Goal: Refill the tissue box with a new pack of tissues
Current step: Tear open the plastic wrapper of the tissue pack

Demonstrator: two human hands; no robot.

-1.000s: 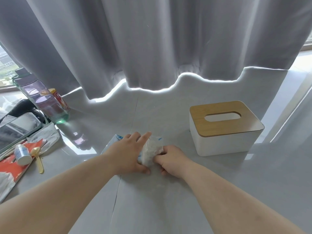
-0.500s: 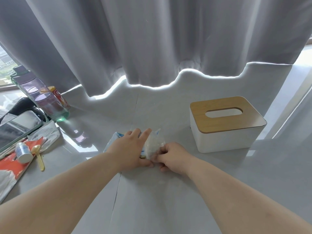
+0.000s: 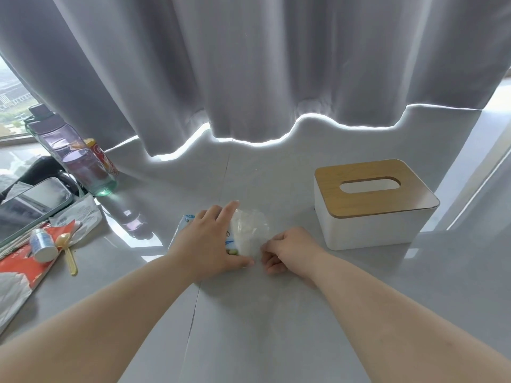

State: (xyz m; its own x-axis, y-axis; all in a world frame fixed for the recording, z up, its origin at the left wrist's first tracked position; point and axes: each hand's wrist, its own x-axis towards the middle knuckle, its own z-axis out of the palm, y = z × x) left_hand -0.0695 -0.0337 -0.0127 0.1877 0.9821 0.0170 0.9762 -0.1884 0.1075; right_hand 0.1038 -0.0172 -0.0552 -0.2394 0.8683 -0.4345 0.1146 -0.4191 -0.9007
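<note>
A small tissue pack [image 3: 249, 233] in clear and blue-printed plastic lies on the grey table, centre. My left hand [image 3: 210, 244] lies flat over its left part, fingers straight, pressing it down. My right hand [image 3: 290, 248] is at the pack's right end with curled fingers that pinch the plastic wrapper's edge. The white tissue box [image 3: 370, 219] with its wooden slotted lid [image 3: 373, 189] stands to the right, lid on, the slot showing no tissue.
At the left stand a purple water bottle [image 3: 74, 158] and a red can [image 3: 102, 156]. Nearer lie a phone [image 3: 30, 205], a small white bottle [image 3: 41, 244], a yellow spoon [image 3: 67, 252] and red-and-white packaging [image 3: 19, 275]. A grey curtain [image 3: 249, 64] hangs behind.
My right hand has pulled slightly right and toward me along the wrapper's end. The left hand stays pressed on the pack. The view has tilted a little.
</note>
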